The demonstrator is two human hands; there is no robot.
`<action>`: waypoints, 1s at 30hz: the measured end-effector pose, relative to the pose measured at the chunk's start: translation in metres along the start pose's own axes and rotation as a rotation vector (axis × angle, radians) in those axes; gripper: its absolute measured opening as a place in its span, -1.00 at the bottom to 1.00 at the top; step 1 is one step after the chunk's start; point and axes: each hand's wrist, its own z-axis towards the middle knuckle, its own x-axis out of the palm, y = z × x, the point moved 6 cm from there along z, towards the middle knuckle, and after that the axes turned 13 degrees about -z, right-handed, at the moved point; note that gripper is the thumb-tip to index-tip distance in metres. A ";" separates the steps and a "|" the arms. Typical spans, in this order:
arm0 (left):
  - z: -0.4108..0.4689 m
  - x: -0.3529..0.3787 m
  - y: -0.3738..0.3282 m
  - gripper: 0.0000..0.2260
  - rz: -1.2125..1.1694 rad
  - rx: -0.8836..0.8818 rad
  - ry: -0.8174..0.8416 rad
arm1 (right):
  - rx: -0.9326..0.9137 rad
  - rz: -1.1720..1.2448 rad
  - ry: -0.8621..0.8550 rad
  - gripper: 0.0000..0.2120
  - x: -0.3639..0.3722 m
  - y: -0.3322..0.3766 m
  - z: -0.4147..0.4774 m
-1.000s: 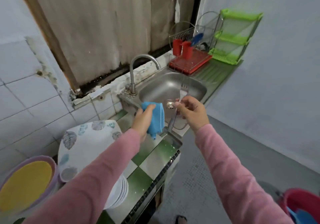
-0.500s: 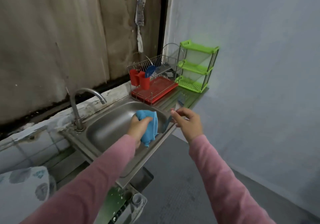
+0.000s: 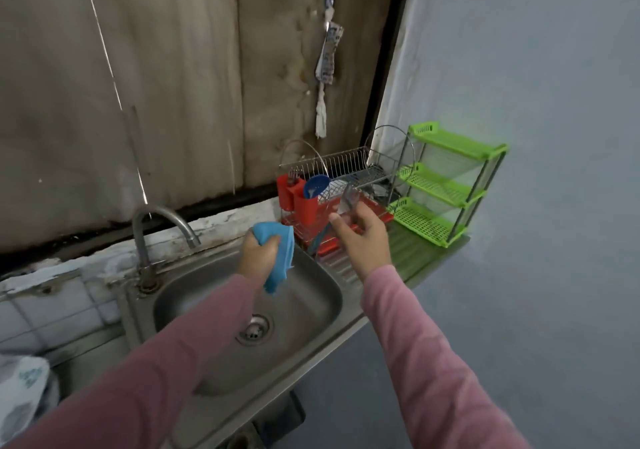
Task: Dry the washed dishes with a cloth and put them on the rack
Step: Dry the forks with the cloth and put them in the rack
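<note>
Centre frame, right hand [image 3: 363, 237] is pinching a blurred fork [image 3: 346, 202] toward the rack [image 3: 341, 166], apparently for stowing; left hand [image 3: 258, 258] is clutching the cloth [image 3: 278, 254] clear.

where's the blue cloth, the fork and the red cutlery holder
blue cloth [image 3: 284, 258], head view, on the fold hanging over the sink
fork [image 3: 347, 200], head view, on its blurred upper end above the fingers
red cutlery holder [image 3: 306, 206], head view, on the front wall of the nearer cup
</note>
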 end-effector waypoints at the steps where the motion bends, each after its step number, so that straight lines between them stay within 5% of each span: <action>1: 0.014 0.002 -0.004 -0.72 -0.003 0.026 -0.016 | -0.021 0.027 0.018 -0.87 0.003 0.002 0.015; 8: 0.095 0.031 -0.054 -0.66 -0.076 0.153 -0.112 | -0.191 0.086 0.070 -0.92 0.024 0.029 0.115; 16: 0.142 0.060 -0.072 -0.72 -0.059 0.248 -0.136 | -0.134 0.082 0.066 -0.80 0.048 0.007 0.200; 21: 0.160 0.060 -0.066 -0.75 -0.056 0.248 -0.191 | -0.111 -0.095 0.168 -0.94 0.075 -0.008 0.243; 24: 0.166 0.058 -0.061 -0.78 -0.070 0.223 -0.212 | -0.098 -0.189 0.255 -0.79 0.094 -0.013 0.256; 30: 0.174 0.058 -0.062 -0.71 -0.021 0.219 -0.222 | -0.152 -0.547 0.464 -0.83 0.123 -0.023 0.266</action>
